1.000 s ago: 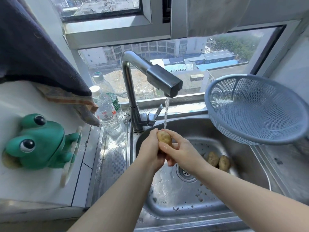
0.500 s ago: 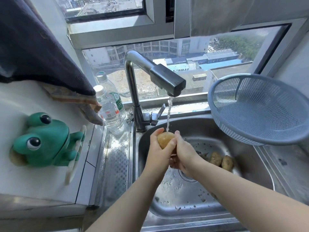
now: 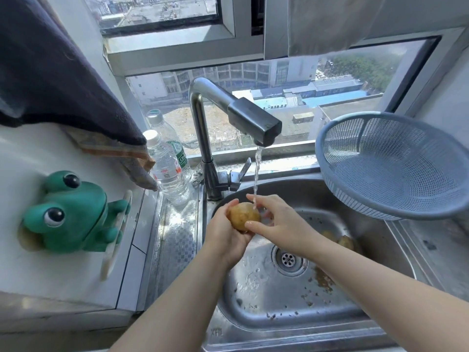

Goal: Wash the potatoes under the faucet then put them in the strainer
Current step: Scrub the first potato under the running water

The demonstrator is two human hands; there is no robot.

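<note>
Tan potato (image 3: pixel 244 215), blue mesh strainer (image 3: pixel 396 168), green frog (image 3: pixel 73 214)

Well off to the left of your left hand (image 3: pixel 225 237), a green frog figure (image 3: pixel 68 212) sits against the white wall. Above it you see a dark cloth (image 3: pixel 50 72) hanging, with a brown patterned cloth (image 3: pixel 127 156) drooping below its lower edge. Between that cloth and your left hand, two clear plastic bottles stand upright on the bench (image 3: pixel 177 240): a white-capped bottle (image 3: pixel 166 171) in front and a green-labelled bottle (image 3: pixel 175 146) just behind it. Beyond your right hand (image 3: pixel 281 222), the window (image 3: pixel 253 92) shows buildings outside, and a pale cloth (image 3: pixel 327 24) hangs over its upper frame.
</note>
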